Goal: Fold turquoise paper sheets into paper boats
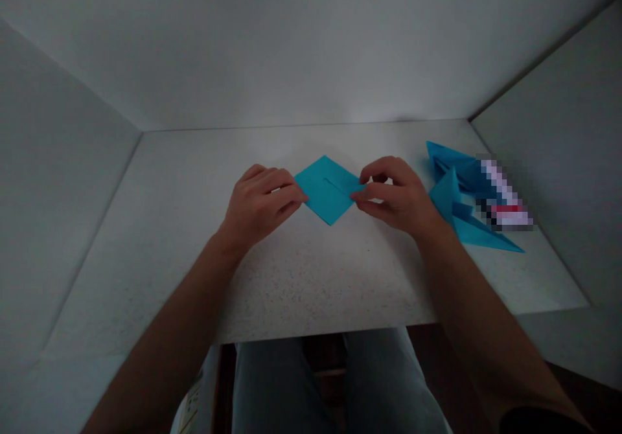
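Note:
A blue sheet of folded paper [326,191] is held between my two hands, one corner toward me and one away. It looks diamond-shaped, with a short slanting line or edge near its middle. My left hand [265,199] pinches the left corner between thumb and fingers. At the right corner, my right hand [391,193] grips the paper with thumb and fingertips. The hands cover both side corners. I cannot tell whether the paper touches the table beneath it.
Blue folded paper pieces [457,217] with pointed ends lie to the right, beside my right forearm. A blurred-out pale item [508,194] is next to them. White walls [301,45] enclose the back and sides of the white table [311,278]. My legs are below its front edge.

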A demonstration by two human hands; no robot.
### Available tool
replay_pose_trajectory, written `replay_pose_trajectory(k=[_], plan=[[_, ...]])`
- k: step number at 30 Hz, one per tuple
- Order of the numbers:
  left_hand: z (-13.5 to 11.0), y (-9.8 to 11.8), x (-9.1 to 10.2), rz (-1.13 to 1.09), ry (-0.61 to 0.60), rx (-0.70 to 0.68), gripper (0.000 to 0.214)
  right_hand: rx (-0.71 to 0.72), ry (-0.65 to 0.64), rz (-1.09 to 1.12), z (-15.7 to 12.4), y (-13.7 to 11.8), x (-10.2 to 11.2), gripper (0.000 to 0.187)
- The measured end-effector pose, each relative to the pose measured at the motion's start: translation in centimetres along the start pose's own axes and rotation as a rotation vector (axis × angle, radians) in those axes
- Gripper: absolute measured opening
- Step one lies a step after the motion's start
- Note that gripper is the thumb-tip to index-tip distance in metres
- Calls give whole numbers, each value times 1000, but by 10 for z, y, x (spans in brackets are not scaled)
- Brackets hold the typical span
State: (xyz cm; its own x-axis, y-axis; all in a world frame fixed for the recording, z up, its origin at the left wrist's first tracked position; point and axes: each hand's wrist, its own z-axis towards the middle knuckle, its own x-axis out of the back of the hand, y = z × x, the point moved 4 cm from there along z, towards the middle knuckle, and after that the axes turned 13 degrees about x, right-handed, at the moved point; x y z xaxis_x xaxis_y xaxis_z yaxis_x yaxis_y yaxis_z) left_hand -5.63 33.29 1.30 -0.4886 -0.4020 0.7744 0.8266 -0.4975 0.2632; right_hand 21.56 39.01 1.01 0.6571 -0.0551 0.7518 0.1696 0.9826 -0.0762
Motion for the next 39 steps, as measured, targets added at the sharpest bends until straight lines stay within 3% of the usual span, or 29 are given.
replay_pose_trajectory(k=[5, 8, 13, 16, 19, 28, 31, 36, 39], plan=[[-5, -12, -18, -169, -521, 83, 8, -107, -378, 305, -10, 8, -24, 12], [-6, -14, -21, -290, -660, 176, 23, -206, -438, 464, -12, 9, -31, 19], [-4, -18, -25, -115, -613, 447, 31, -365, -435, 383, -11, 10, -38, 21], [-5, -20, -27, -15, -574, 563, 54, -457, -390, 283, -13, 12, -40, 40], [-4, -20, -27, 4, -581, 580, 55, -512, -397, 259, -16, 14, -43, 50], [-8, -27, -23, -168, -692, 665, 44, -596, -388, 407, -16, 13, -45, 40], [-7, -25, -24, -280, -692, 654, 33, -628, -368, 469, -15, 14, -45, 32], [-3, -20, -25, -348, -621, 494, 9, -468, -296, 454, -11, 16, -35, 4], [-4, -20, -27, -377, -636, 410, 12, -391, -321, 525, -13, 16, -32, 18]])
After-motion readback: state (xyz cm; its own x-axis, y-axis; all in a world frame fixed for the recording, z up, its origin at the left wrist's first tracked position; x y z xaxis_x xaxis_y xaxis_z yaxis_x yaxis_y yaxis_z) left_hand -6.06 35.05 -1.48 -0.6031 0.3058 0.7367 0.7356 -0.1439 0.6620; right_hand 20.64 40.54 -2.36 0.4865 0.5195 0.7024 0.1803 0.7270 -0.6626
